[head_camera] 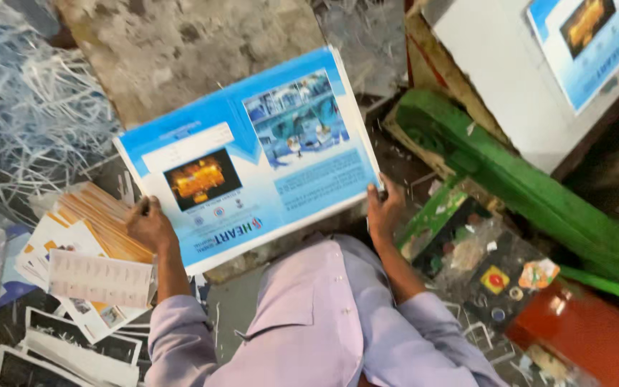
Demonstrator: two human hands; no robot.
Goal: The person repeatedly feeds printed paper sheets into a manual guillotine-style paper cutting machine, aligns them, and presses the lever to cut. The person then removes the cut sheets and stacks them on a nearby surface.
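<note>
I hold a large blue and white printed sheet (252,154) flat in front of my chest, over a worn grey surface (180,43). It carries a dark picture with an orange glow, a bluish photo and blocks of text. My left hand (149,224) grips its lower left edge. Fingers of my right hand (384,209) pinch its lower right corner. My lilac shirt sleeves fill the bottom of the view.
A heap of white paper strips (30,107) lies at the left. Stacks of printed cards and sheets (87,265) sit below my left hand. A green machine arm (524,186) runs diagonally at the right, with a white stack of similar blue prints (582,43) above it.
</note>
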